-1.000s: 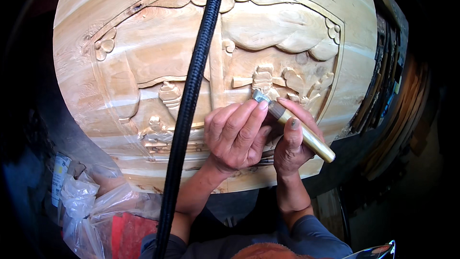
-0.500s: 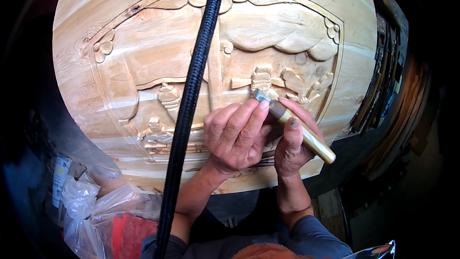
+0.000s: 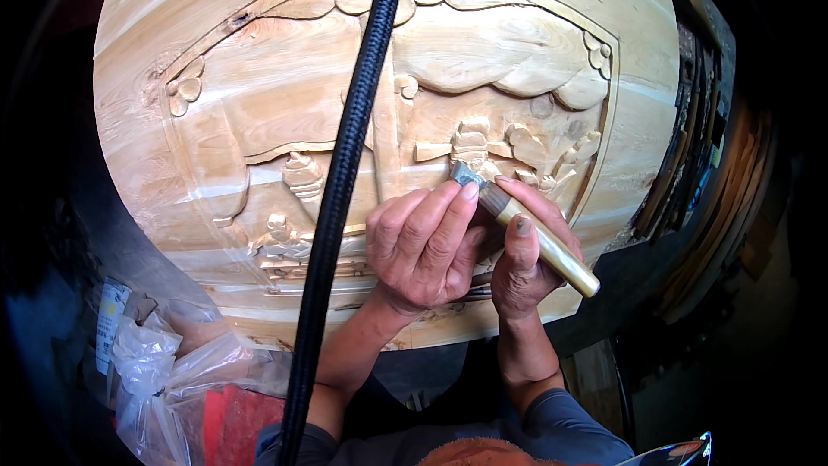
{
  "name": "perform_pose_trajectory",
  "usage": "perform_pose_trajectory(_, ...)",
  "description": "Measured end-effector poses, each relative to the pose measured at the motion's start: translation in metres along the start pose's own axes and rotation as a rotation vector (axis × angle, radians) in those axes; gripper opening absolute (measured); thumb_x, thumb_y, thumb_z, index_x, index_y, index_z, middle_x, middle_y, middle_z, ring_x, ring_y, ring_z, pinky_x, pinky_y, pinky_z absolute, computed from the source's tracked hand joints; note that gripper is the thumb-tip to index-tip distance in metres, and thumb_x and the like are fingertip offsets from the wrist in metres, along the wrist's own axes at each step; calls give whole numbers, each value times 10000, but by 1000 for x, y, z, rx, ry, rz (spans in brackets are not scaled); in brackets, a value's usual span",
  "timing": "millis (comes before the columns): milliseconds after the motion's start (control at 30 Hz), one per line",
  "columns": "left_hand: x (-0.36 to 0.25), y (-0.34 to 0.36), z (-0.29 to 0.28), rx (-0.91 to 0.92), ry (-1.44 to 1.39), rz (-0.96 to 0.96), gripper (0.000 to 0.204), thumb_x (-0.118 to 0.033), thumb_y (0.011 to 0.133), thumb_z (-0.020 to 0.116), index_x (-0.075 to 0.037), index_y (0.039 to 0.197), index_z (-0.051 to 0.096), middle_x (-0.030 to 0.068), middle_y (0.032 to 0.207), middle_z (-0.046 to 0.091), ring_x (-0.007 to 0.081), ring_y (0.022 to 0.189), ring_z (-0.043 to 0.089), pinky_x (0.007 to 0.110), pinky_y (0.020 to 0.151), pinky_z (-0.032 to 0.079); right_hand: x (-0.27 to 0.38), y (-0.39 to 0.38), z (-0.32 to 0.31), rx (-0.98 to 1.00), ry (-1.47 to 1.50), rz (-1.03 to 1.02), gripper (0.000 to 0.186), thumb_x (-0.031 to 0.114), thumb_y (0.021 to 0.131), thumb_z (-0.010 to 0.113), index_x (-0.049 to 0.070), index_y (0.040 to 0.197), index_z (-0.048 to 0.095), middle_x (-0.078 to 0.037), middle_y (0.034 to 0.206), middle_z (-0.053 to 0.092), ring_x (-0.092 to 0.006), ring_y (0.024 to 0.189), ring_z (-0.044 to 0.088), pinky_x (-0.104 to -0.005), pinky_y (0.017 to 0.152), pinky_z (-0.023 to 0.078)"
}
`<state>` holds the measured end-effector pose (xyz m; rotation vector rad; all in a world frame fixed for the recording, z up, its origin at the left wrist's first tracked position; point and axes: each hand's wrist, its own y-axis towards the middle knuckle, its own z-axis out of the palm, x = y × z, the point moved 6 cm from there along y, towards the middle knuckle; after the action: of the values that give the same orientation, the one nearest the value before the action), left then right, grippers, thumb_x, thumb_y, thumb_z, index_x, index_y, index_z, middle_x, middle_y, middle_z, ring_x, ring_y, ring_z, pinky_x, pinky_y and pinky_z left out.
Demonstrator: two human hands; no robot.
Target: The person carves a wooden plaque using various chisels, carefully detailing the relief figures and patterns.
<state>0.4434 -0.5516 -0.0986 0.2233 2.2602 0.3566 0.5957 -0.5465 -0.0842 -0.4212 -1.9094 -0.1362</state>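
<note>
A pale wooden panel [image 3: 285, 43] lies under my hands, carved in relief with drapery folds, a framed border and small blocky figures. My right hand [image 3: 526, 267] is wrapped round the smooth yellowish handle of a wood chisel [image 3: 552, 250]. Fingers of my left hand [image 3: 423, 246] pinch the chisel's short grey metal blade near its edge. That edge meets the wood at the foot of a stepped carved figure [image 3: 471, 140], right of the panel's middle. My palms and the lower carving beneath them are partly hidden by the hands.
A black braided cable [image 3: 349, 142] crosses the view from top to bottom, in front of the panel. At lower left sit a knotted clear plastic bag [image 3: 142, 358] and something red [image 3: 241, 418]. Several tools [image 3: 694, 138] and curved wooden strips [image 3: 733, 216] stand at the right.
The chisel has shifted slightly left, its handle end dipping a little lower. Both hands keep their grip, and the panel stays nearly in place.
</note>
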Motion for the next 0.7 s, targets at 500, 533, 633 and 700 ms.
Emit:
perform_pose_trajectory(500,0,1,-1,7,-8,7,370,-252,1007,757,-79,1331,800,58,1265,765,233,1068,684,388,894,520,-2,-3,-2,-33,-14,11,385,292,1000,766,-49,1168,827,-169,1054,838,-205,888,788,-320,846,607)
perform_pose_trajectory(533,0,1,-1,3,-10,6,371,-255,1008,759,-78,1331,799,58,1264,764,235,1068,684,388,893,521,-1,-3,-2,-23,-18,8,384,290,1000,767,-50,1169,827,-169,1055,838,-204,888,788,-319,845,606)
perform_pose_trajectory(633,0,0,-1,3,-6,1,375,-263,1013,758,-77,1336,797,59,1265,764,238,1068,685,388,891,522,0,-1,-2,-3,-29,11,377,279,998,766,-50,1172,826,-169,1057,839,-204,887,788,-319,841,605)
perform_pose_trajectory(700,0,0,-1,16,-6,8,391,-259,1004,774,-60,1339,787,76,1265,762,255,1060,686,394,893,522,0,-1,-2,-6,-28,9,372,272,996,765,-50,1174,825,-169,1059,838,-206,887,789,-321,840,606)
